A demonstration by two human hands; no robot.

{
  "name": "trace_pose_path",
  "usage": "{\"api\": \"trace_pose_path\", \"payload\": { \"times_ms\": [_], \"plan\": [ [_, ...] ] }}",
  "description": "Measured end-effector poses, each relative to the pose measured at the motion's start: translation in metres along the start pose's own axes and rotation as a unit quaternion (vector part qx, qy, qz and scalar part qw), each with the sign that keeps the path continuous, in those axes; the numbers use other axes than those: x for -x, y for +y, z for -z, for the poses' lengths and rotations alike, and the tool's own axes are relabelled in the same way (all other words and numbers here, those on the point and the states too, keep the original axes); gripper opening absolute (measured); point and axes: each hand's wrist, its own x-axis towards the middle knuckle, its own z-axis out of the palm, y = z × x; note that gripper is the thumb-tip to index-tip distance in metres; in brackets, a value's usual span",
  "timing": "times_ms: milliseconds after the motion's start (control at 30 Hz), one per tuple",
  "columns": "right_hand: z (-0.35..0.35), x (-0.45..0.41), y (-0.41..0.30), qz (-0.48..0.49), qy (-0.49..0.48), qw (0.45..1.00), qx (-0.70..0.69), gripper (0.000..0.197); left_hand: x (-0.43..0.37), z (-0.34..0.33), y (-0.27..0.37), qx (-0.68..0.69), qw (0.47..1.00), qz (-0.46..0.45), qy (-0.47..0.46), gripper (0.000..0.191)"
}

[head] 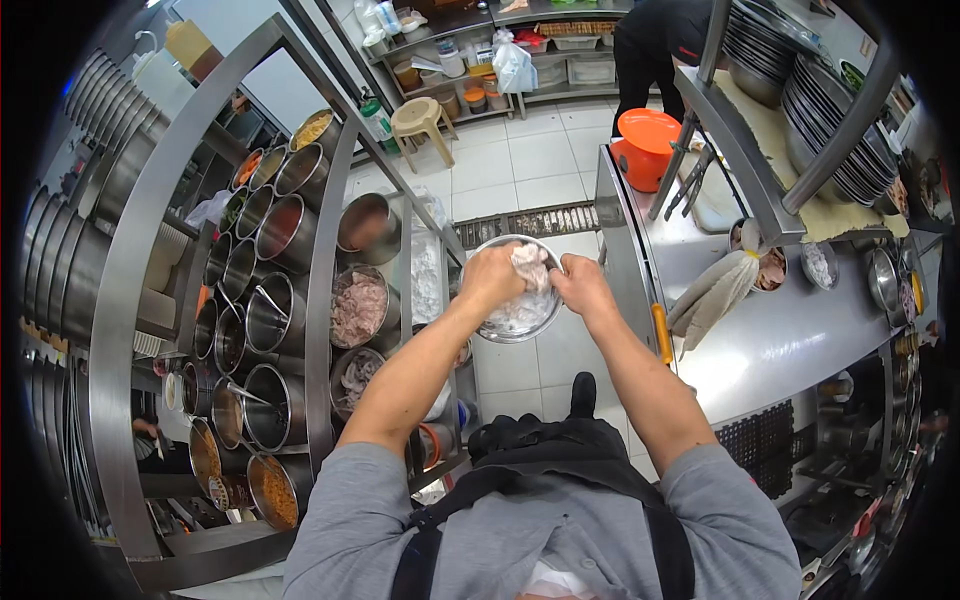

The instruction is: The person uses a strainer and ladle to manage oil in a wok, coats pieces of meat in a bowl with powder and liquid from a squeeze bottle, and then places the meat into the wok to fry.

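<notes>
In front of my body I have a round metal bowl (512, 337) over the tiled floor. Its contents are a loose white material (517, 313) that I cannot identify. My left hand (491, 279) is curled over the bowl, with pale raw meat (531, 259) gripped at its fingers. At the bowl's right side, my right hand (583, 285) grasps the rim, thumb uppermost. To the left, a deep metal container of pale raw meat pieces (359, 307) stands near my left forearm. Another metal container of greyish raw pieces (360, 377) is partly covered by that arm.
A metal rack frame (321, 300) and several ingredient pots (276, 311) fill the left. On the right steel counter (787, 337) lie a grey cloth (712, 296) and an orange-handled tool (661, 334). A floor drain grate (525, 223), a plastic stool (420, 116) and another person (660, 52) are ahead.
</notes>
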Motion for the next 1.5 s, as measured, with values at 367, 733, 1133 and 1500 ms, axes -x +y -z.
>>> {"api": "trace_pose_path", "payload": {
  "times_ms": [367, 733, 1133, 1500],
  "plan": [
    [-0.007, -0.012, 0.053, -0.066, 0.032, 0.997, 0.012, 0.026, -0.009, -0.018, -0.011, 0.001, 0.978, 0.009, -0.209, 0.074],
    [-0.044, -0.014, 0.069, -0.044, -0.006, 0.996, -0.079, 0.032, 0.036, -0.066, -0.043, 0.057, 0.994, -0.046, -0.083, 0.035],
    [-0.071, -0.033, 0.054, -0.066, -0.124, 0.981, -0.136, 0.03, 0.045, 0.061, -0.289, -0.053, 0.846, 0.483, 0.219, 0.031],
    [-0.038, -0.025, 0.095, -0.097, -0.093, 0.984, -0.118, 0.032, 0.018, 0.054, -0.358, -0.229, 0.849, 0.475, 0.022, 0.033]
  ]
}}
